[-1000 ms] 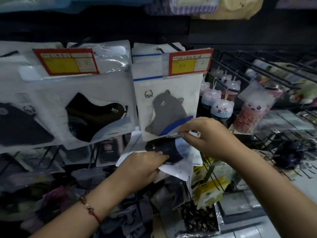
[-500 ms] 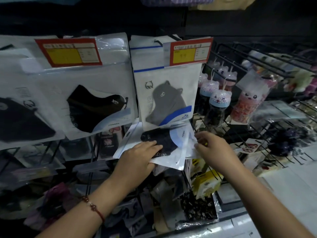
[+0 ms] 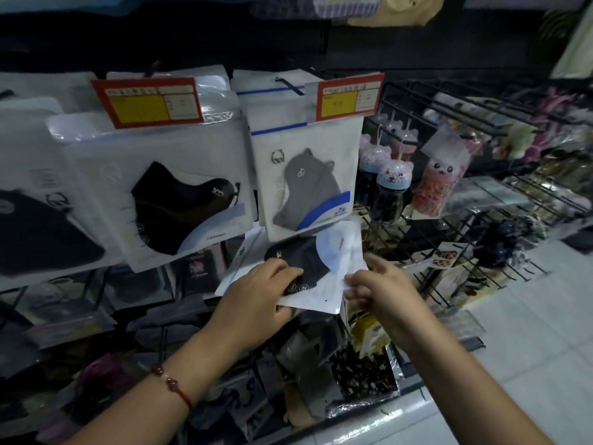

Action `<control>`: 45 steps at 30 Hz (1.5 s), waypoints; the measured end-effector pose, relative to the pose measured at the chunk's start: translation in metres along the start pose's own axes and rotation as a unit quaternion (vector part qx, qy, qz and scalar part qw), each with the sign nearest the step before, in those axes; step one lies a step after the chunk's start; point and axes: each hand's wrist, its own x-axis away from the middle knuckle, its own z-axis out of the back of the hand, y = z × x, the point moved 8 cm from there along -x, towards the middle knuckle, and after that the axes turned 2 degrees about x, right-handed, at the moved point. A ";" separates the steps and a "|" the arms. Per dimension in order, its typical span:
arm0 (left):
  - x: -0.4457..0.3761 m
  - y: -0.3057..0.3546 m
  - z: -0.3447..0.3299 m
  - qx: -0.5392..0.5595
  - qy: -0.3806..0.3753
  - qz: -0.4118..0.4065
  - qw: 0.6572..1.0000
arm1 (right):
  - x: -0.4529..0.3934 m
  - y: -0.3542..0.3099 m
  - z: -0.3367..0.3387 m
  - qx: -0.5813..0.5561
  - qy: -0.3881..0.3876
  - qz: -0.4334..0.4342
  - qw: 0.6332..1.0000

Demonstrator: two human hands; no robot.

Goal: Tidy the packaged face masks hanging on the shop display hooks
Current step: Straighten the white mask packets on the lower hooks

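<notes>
Head view, the only one. Left hand (image 3: 256,293) grips a loose black-mask packet (image 3: 305,268) at its lower-left corner, fingers on the front and thumb apparently tucked under the edge; likely that hold keeps the packet flat and facing out while it gets lined up. The packet sits tilted, its top edge tucked behind the bottom of the grey bear-mask packet (image 3: 308,175) hanging at 12 o'clock from it, so it looks off its hook, not hung. Right hand (image 3: 382,290) is at 3 o'clock of the packet, fingers spread and slack, tips at or just beside the packet's right edge; blur there, so contact can't be told. It grasps nothing, probably poised to steady or take that side.

Grey bear-mask packet hangs straight from a black hook (image 3: 288,83) under the red-and-yellow price tag (image 3: 348,97); the tag sits at the hook end so it reads from the aisle. At 9 o'clock of it, a big black-mask packet (image 3: 173,200) hangs slightly askew under a second price tag (image 3: 147,102). Another dark mask packet (image 3: 38,232) is at far left, partly cut off.

At 3 o'clock, bear-lidded jars (image 3: 390,187) hang on the wire rack (image 3: 481,220). Not task items.

Judgement: mid-tidy, loose packet needs re-hanging. Glossy film looks slippery, so a one-hand hold could let it slide.
</notes>
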 end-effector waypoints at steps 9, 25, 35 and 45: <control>0.058 0.012 0.029 0.028 0.130 -0.078 0.988 | 0.060 0.042 -0.034 -0.074 -0.128 -0.084 0.986; 0.125 -0.055 0.074 0.342 0.187 0.193 0.901 | 0.074 0.052 -0.037 -0.185 0.006 -0.051 0.981; 0.120 -0.084 0.094 0.646 -0.039 0.312 0.695 | 0.074 0.060 -0.079 -0.168 -0.061 -0.056 0.982; 0.115 -0.099 0.149 0.444 -0.049 0.248 0.860 | 0.066 0.011 -0.101 0.057 0.046 0.117 0.990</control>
